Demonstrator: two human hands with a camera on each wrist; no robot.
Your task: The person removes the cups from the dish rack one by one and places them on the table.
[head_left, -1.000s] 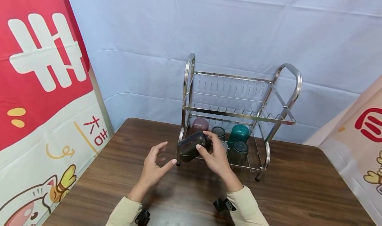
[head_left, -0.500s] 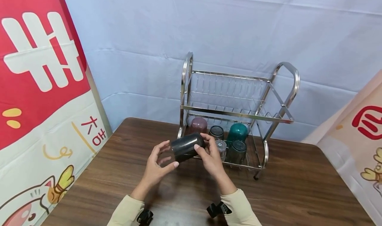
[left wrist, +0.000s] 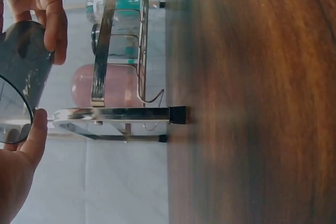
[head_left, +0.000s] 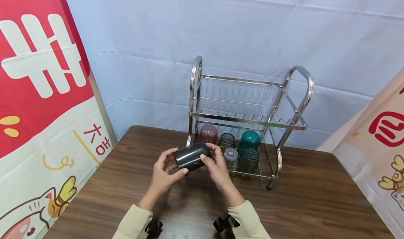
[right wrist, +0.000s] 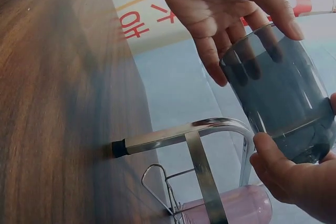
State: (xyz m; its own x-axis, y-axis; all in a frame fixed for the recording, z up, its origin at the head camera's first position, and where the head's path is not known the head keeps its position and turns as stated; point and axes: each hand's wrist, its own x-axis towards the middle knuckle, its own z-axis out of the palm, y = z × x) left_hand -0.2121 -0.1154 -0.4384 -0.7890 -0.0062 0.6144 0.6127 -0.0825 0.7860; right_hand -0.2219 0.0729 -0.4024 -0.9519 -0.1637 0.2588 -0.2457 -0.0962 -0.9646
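Observation:
Between my two hands, in front of the rack, a dark grey see-through drinking glass [head_left: 191, 157] is held on its side, mouth to the left and tilted a little down. My right hand [head_left: 219, 167] grips its rounded base end, thumb on the near side. At the mouth end my left hand [head_left: 164, 174] holds the rim, thumb in front; in the right wrist view its fingers show through the glass wall [right wrist: 278, 87]. The left wrist view shows the left thumb [left wrist: 35, 135] right at the rim.
A two-tier metal dish rack [head_left: 243, 119] stands behind the hands. On its lower tier, upside down, are a pink glass [head_left: 208, 133], a teal glass [head_left: 250, 140], a clear glass [head_left: 231, 158] and dark glasses [head_left: 250, 160]. Its upper tier has wire slots. All stands on a brown wooden table [head_left: 303, 200].
The right hand has brought the glass left and away from the rack, turning it nearer to level. My left hand, first apart from the glass, now holds its rim.

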